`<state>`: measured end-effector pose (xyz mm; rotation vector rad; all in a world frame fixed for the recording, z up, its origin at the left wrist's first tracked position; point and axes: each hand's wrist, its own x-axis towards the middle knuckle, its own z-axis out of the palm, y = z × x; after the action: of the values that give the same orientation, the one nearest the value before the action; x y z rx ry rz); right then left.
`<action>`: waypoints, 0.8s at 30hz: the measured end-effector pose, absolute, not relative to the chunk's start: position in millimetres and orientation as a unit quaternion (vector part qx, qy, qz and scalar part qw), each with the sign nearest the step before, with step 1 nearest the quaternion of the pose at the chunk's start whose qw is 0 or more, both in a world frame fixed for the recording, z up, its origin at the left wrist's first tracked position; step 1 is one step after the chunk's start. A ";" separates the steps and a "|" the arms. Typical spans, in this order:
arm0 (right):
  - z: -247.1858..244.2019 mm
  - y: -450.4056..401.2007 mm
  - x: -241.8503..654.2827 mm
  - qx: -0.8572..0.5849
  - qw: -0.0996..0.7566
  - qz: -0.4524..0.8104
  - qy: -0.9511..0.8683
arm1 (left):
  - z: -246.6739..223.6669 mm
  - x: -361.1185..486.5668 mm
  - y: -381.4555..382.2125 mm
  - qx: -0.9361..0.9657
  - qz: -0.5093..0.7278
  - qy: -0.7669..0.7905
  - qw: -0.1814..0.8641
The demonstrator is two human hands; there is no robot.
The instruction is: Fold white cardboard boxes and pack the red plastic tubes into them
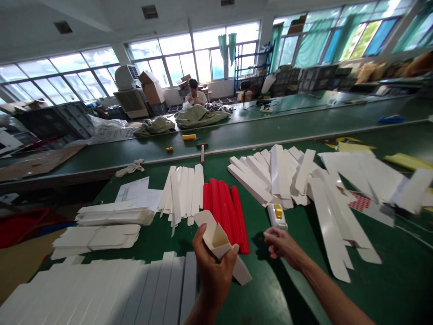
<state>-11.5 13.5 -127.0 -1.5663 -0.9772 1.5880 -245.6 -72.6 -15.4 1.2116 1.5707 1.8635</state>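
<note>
**Q:** What do the hands show?
**A:** The left hand [214,275] is closed around a part-folded white card carton [216,241], which it holds just above the green worktop [270,293]. The right hand [284,246] is open and empty, its fingers [270,234] just beside a white tape dispenser [277,216] with a yellow roll.

**Q:** Is any writing legible?
**A:** Printed sheets [131,189] lie left of centre, but their text is too small to read.

**Q:** What surrounds the hands?
**A:** A row of red card strips [226,216] lies directly ahead of the carton, between fanned white card strips [182,196] and a larger white pile [274,176]. Long white die-cut blanks [338,216] spread to the right, near a red-checked piece [360,201] and yellow card [407,161]. Stacked flat cartons [115,215] sit on the left, above pale scored sheets [135,289] at the near edge.

**Q:** What does the room contain?
**A:** A second green worktop [270,131] runs alongside. At its far end, a co-worker [193,94] sits behind olive-green fabric [199,116]. Cardboard boxes [152,88], an air cooler [126,88], blue shelving [252,58] and long windows [192,54] line the walls.
</note>
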 end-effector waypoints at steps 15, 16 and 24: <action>-134.9 170.2 -124.4 -0.704 0.379 0.358 -0.483 | -57.8 -247.5 -75.8 0.365 0.690 0.604 0.164; -133.7 173.4 -129.4 -0.710 0.373 0.351 -0.483 | -58.8 -247.2 -75.7 0.363 0.690 0.604 0.165; -48.7 152.7 -76.0 -0.696 0.388 0.326 -0.508 | -28.4 -239.8 -72.4 0.432 0.660 0.559 0.255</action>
<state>-76.0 152.7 -48.7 -1.7714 -1.2926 0.8285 -239.8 -72.4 -28.4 1.1741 1.5183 1.7914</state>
